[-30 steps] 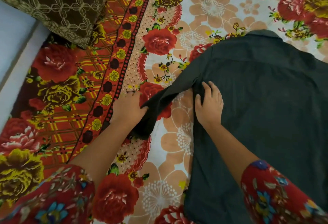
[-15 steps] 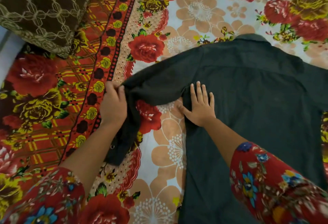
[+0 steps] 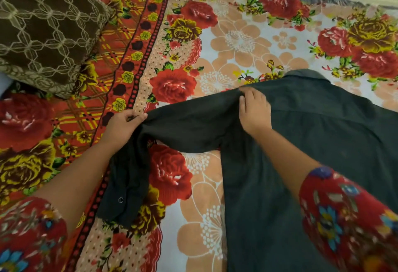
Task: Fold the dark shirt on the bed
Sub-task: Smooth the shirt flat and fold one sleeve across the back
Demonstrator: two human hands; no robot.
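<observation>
Pinching sleeve (image 3: 183, 129) of dark shirt (image 3: 323, 142) with left hand (image 3: 123, 124), fingers curled on cloth, cuff (image 3: 127, 187) dangling below that wrist. Clamping shoulder fabric with right hand (image 3: 255, 110), sleeve stretched between the 2 hands. Shirt body flat on floral bed (image 3: 237, 45), below and right of right hand. Brown pillow (image 3: 43, 28) up-left of left hand.

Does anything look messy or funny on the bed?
Only the sleeve of the dark shirt: it stretches between the left hand and right hand, and its cuff end droops crumpled on the bedsheet. Nothing looks torn or spilled.
</observation>
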